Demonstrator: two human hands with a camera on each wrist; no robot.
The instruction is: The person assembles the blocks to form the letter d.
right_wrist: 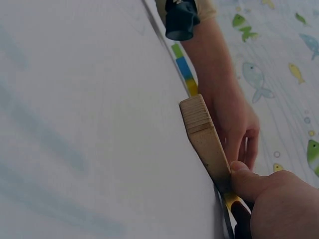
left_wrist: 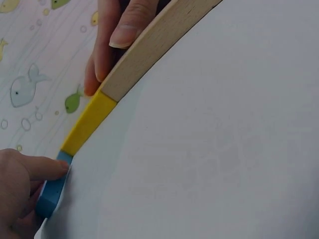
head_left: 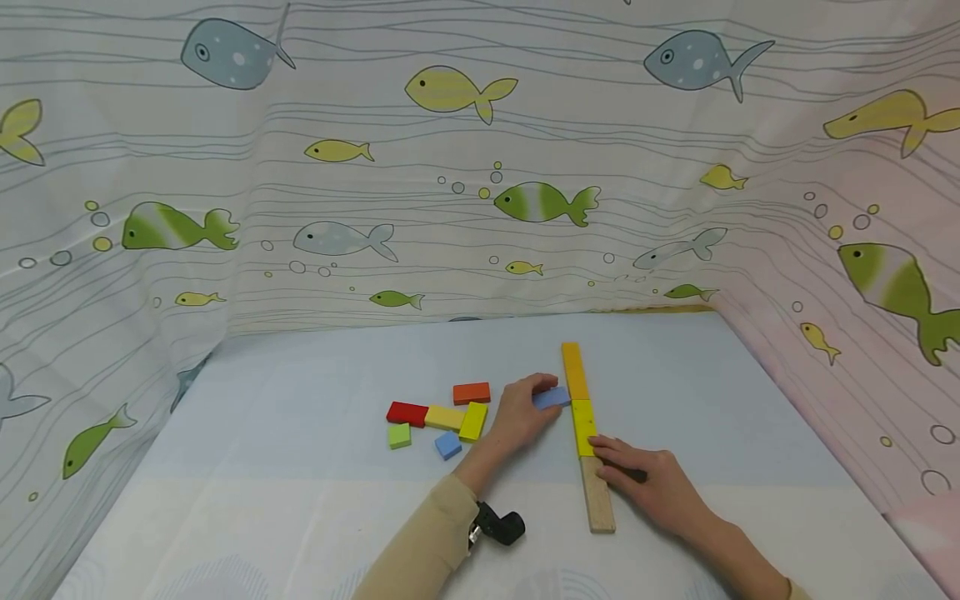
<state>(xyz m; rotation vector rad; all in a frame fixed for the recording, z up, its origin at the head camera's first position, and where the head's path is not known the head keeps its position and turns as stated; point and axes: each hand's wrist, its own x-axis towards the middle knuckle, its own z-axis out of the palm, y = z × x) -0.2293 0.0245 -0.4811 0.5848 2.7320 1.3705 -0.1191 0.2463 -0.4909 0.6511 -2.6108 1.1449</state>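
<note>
A straight row of flat blocks runs away from the person in the head view: a plain wooden block [head_left: 598, 500] nearest, then a yellow block [head_left: 582, 427], then an orange block [head_left: 573, 371]. My left hand [head_left: 521, 412] pinches a blue block [head_left: 552, 398], whose right end meets the row's left side where orange and yellow join. In the left wrist view, its thumb lies along the blue block [left_wrist: 52, 191]. From the right side, my right hand [head_left: 660, 483] touches the row, fingertips at the yellow block's near end and the wooden block's edge.
Left of the left hand lie loose blocks: a red one [head_left: 407, 413], a red-orange one [head_left: 471, 393], a pale yellow one [head_left: 445, 417], a bright yellow one [head_left: 473, 422], a green one [head_left: 399, 435] and a small blue one [head_left: 448, 445]. Fish-print cloth [head_left: 450, 208] surrounds the table.
</note>
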